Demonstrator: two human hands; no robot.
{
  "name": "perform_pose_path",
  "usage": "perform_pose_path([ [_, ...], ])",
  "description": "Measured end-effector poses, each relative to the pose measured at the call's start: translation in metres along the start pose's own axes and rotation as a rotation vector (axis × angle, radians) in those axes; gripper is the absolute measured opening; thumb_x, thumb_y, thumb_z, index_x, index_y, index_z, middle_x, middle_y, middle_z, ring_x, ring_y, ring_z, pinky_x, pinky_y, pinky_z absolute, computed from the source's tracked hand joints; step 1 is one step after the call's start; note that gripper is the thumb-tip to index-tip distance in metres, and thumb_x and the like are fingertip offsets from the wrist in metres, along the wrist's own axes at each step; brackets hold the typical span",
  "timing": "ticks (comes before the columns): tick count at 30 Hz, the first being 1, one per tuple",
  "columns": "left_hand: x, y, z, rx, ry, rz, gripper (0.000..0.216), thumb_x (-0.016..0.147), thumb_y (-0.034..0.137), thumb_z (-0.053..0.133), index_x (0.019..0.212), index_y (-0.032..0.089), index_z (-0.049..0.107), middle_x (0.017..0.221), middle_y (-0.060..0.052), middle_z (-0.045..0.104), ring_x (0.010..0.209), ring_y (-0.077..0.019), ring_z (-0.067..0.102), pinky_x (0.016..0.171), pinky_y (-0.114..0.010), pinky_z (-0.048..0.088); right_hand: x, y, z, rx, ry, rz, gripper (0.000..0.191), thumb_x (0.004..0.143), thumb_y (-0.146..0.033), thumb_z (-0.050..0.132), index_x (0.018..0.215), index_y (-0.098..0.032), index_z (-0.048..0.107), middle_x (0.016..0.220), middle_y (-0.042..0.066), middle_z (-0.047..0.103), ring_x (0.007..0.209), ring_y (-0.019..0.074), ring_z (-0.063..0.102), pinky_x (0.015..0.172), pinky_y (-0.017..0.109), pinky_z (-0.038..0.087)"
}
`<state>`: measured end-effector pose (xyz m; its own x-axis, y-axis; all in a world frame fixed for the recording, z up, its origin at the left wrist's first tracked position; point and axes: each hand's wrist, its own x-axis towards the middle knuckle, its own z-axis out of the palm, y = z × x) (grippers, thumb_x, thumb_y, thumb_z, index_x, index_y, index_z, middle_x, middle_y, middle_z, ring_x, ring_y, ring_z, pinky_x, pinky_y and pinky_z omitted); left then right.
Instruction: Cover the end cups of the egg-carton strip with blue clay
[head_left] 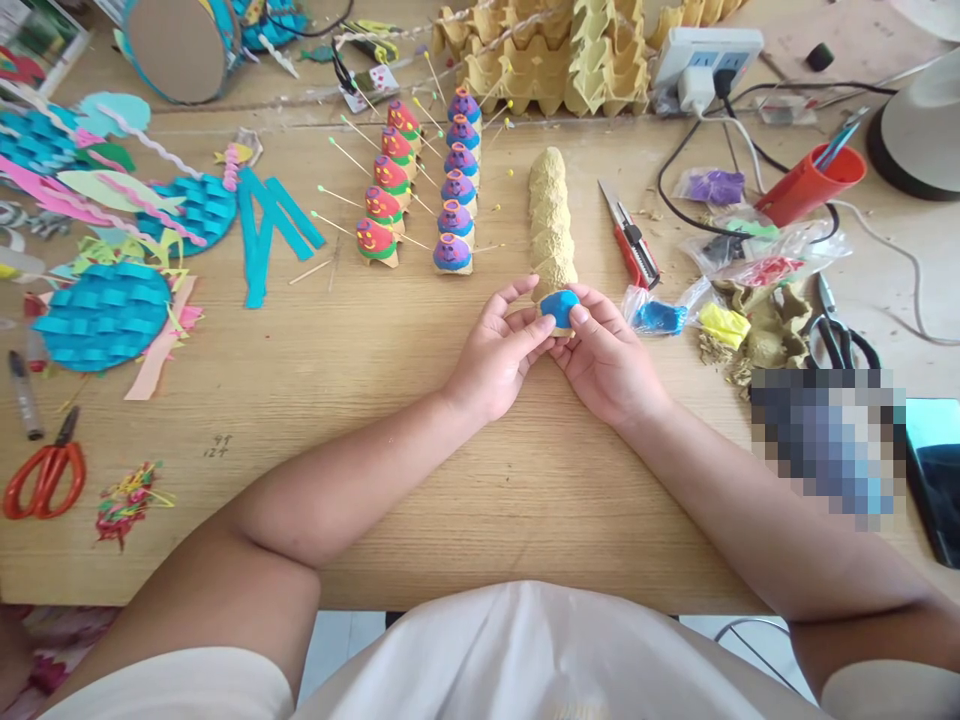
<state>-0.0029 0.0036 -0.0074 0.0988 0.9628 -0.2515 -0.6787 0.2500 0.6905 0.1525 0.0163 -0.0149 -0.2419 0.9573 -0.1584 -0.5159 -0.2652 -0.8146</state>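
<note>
A strip of bumps cut from a tan egg carton [551,215] points away from me on the table. A flat patch of blue modelling clay [559,307] covers its near end. My left hand [495,352] grips that end from the left, thumb on the clay's edge. From the other side my right hand [613,358] pinches it too, its thumb against the clay. Fingertips beneath the strip are partly hidden. An opened packet of blue clay [660,317] lies just right of my right hand, near a red utility knife [634,240] with its blade out.
Left of the strip stand two painted egg-carton caterpillars, one red and green [386,190], one purple [456,190], with pins sticking out. Yellow clay [724,324], black scissors [840,335] and a red cup [810,185] are at right. Orange scissors [49,475] and woven blue paper [105,315] lie left.
</note>
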Motion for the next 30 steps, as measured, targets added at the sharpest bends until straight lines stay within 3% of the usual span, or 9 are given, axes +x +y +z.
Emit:
perform_pose_path([
  [4,0.0004,0.001,0.0007,-0.015,0.02,-0.031,0.047,0.092,0.021,0.095,0.132,0.03,0.072,0.092,0.008,0.084,0.089,-0.0096,0.082,0.095,-0.025,0.061,0.0005,0.0005,-0.0015,-0.041,-0.013,-0.018,0.038,0.091,-0.051,0.099,0.119,-0.039,0.079,0.108,-0.005,0.082,0.093,0.0158,0.073,0.091,0.033,0.068],
  [11,-0.0001,-0.0003,0.0,0.029,0.034,-0.025,0.066,0.087,0.019,0.098,0.144,0.033,0.068,0.099,0.005,0.086,0.104,-0.0153,0.086,0.108,-0.031,0.062,0.0011,0.0017,-0.0041,-0.045,-0.019,-0.009,0.04,0.089,-0.052,0.101,0.121,-0.039,0.079,0.109,-0.005,0.083,0.093,0.0161,0.073,0.092,0.034,0.068],
  [16,0.0006,-0.0003,-0.0005,0.027,0.018,0.004,0.051,0.088,0.016,0.096,0.132,0.03,0.073,0.094,0.006,0.085,0.092,-0.0116,0.084,0.098,-0.026,0.063,0.0016,0.0013,-0.0029,-0.025,-0.01,-0.01,0.04,0.087,-0.052,0.102,0.118,-0.038,0.08,0.109,-0.005,0.082,0.091,0.0154,0.072,0.089,0.032,0.068],
  [19,0.001,0.0,0.0,0.011,0.034,-0.002,0.042,0.094,0.019,0.093,0.13,0.03,0.074,0.097,0.006,0.085,0.096,-0.0116,0.084,0.099,-0.027,0.062,0.002,0.0011,-0.0025,0.0,-0.003,-0.007,0.04,0.086,-0.051,0.103,0.117,-0.038,0.08,0.108,-0.006,0.082,0.089,0.0141,0.071,0.088,0.03,0.068],
  [26,0.0015,0.0,0.0001,-0.014,0.04,-0.005,0.043,0.091,0.018,0.095,0.127,0.03,0.075,0.092,0.007,0.085,0.093,-0.0111,0.083,0.095,-0.026,0.061,0.0016,-0.0012,-0.0027,-0.019,-0.038,0.012,0.041,0.089,-0.052,0.1,0.121,-0.038,0.079,0.11,-0.005,0.083,0.092,0.0155,0.074,0.092,0.033,0.068],
  [30,0.0022,0.0004,0.0017,-0.06,0.027,0.008,0.039,0.09,0.017,0.097,0.12,0.028,0.075,0.091,0.007,0.086,0.085,-0.0093,0.081,0.088,-0.023,0.061,0.0005,-0.0038,-0.0004,-0.002,-0.06,0.027,0.048,0.082,-0.046,0.105,0.123,-0.038,0.08,0.108,-0.006,0.082,0.087,0.0133,0.071,0.089,0.03,0.067],
])
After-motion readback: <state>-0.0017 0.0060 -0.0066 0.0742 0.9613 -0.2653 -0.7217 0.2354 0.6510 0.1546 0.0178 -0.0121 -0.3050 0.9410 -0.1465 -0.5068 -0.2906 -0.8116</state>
